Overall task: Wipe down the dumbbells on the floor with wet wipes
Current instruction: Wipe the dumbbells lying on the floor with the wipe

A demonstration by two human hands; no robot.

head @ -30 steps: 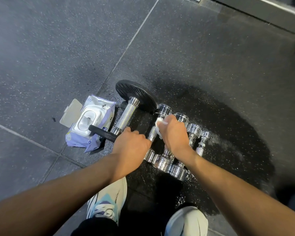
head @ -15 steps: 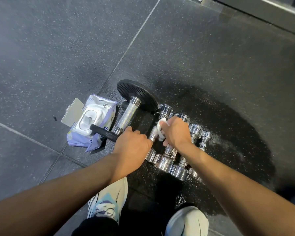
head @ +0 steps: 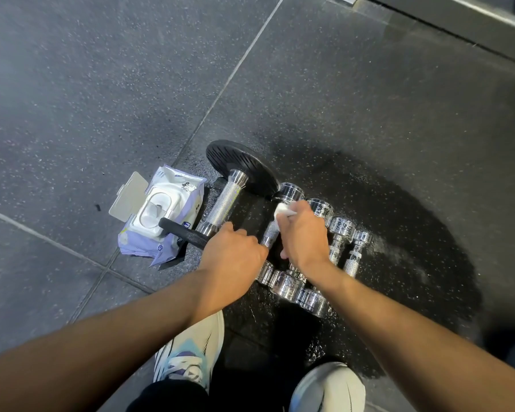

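Note:
Several chrome dumbbells [head: 344, 233] lie side by side on the dark rubber floor. A bigger dumbbell with black plates [head: 241, 168] and a knurled chrome handle [head: 225, 203] lies to their left. My right hand [head: 305, 236] presses a white wet wipe [head: 281, 210] onto the handle of the leftmost chrome dumbbell [head: 289, 192], near its far head. My left hand [head: 234, 257] is closed over the near end of that same dumbbell; what its fingers grip is hidden. An open pack of wet wipes [head: 161, 212] lies to the left.
The floor around the chrome dumbbells shows a wet dark patch [head: 414, 233]. My two white shoes [head: 191, 355] stand just below the dumbbells. A metal ledge [head: 458, 19] runs along the top right. Tile seams cross the floor at left.
My right hand with the wipe has slid back up the chrome handle toward its far head. My left hand has hardly moved.

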